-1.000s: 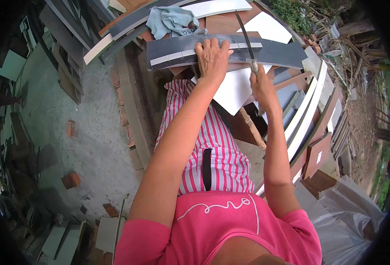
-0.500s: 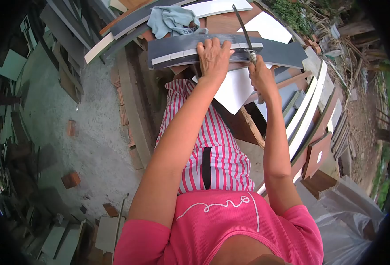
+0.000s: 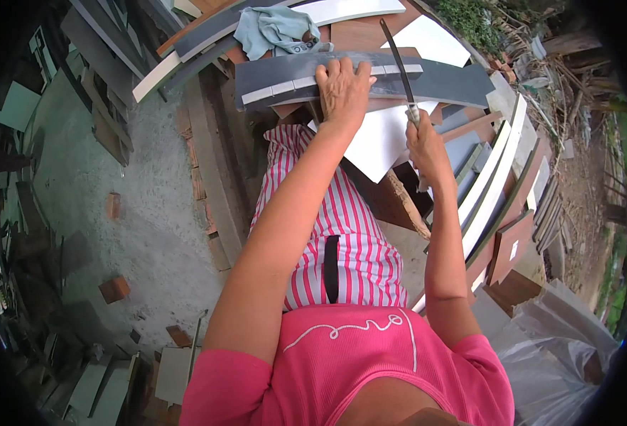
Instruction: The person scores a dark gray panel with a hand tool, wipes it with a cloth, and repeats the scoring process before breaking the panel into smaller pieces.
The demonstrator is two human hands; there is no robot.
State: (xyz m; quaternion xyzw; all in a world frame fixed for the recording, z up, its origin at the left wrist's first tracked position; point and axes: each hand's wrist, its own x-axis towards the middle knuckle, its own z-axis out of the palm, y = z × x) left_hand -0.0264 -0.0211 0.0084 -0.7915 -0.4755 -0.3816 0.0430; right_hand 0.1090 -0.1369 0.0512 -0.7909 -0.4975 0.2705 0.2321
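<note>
My left hand (image 3: 343, 92) presses down with bent fingers over a narrow pale strip (image 3: 283, 88), holding it against a dark grey board (image 3: 452, 84). Dark lines cross the strip at intervals. In my right hand (image 3: 428, 148) is the pale handle of a handsaw (image 3: 397, 59) with a long, thin dark blade. The blade slants up and away across the strip, to the right of my left hand. Whether its edge cuts into the strip is too small to tell. A white sheet (image 3: 375, 145) lies below the board, between my forearms.
A blue-grey cloth (image 3: 274, 32) rests on boards behind the dark board. Long white strips (image 3: 494, 174) and brown panels (image 3: 510, 248) are stacked at the right. Clear plastic sheeting (image 3: 548, 341) lies lower right. Brick pieces (image 3: 114, 289) sit on the concrete floor (image 3: 160, 241) at left.
My right hand has drawn the handsaw back toward my body, so its handle is now below the board's near edge. My left hand stays on the strip.
</note>
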